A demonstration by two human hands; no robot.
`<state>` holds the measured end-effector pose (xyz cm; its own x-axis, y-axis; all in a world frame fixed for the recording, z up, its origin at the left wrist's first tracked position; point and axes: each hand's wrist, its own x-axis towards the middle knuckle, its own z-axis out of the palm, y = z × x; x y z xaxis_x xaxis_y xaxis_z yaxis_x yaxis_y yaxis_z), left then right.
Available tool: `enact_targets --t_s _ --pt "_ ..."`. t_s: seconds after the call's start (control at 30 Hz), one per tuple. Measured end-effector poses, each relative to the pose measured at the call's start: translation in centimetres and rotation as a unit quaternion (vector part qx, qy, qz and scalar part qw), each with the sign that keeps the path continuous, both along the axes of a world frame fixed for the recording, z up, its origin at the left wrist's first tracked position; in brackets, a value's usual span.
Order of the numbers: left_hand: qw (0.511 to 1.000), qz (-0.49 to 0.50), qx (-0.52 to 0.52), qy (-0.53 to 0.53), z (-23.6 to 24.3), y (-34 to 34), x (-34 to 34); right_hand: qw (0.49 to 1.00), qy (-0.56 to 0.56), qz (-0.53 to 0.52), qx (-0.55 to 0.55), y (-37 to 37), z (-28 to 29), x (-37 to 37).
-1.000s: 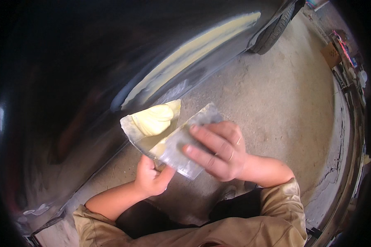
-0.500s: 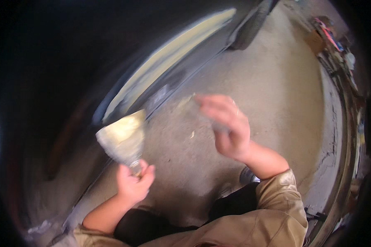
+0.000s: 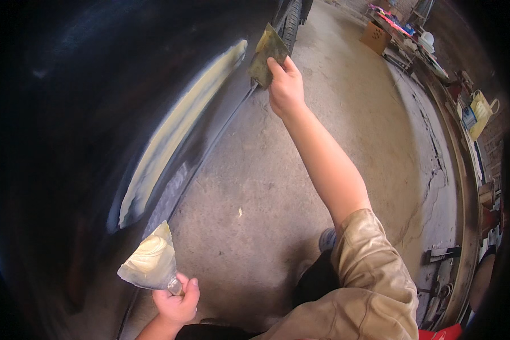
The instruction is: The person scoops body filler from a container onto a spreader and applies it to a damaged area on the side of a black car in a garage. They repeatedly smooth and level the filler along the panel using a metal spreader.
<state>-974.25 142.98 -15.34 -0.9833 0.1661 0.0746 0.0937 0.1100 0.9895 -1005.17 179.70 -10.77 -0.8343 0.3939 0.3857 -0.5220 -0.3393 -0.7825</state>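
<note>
Your right hand grips the spreader at the far end of the filler strip; draw it flat. Your left hand clasps the loaded filler blade near you.

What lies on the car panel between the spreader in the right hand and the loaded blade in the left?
In the head view, a long pale filler streak runs along the dark panel between the spreader and the loaded blade.

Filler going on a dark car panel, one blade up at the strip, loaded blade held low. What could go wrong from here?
1. The putty mound sits on the tilted wide blade in the left hand; it might slide onto the concrete floor.
2. The right hand works its spreader at full arm stretch by the filler strip, so pressure may be uneven.
</note>
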Motion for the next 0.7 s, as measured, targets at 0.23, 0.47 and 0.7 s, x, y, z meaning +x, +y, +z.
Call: enact_targets --t_s 0.23,0.47,0.7 --pt "1.0 0.009 -0.005 0.01 -1.5 -1.1 0.1 0.995 0.002 -0.076 0.063 0.0 -2.3 -2.1" --pt "0.991 -0.059 0.089 -0.077 -1.6 -1.9 -0.6 0.996 0.009 -0.083 0.001 -1.4 -1.5 0.9" --pt "0.943 -0.256 0.131 -0.169 0.5 -1.4 -2.9 0.969 -0.104 0.222 -0.038 -8.1 0.5 17.8"
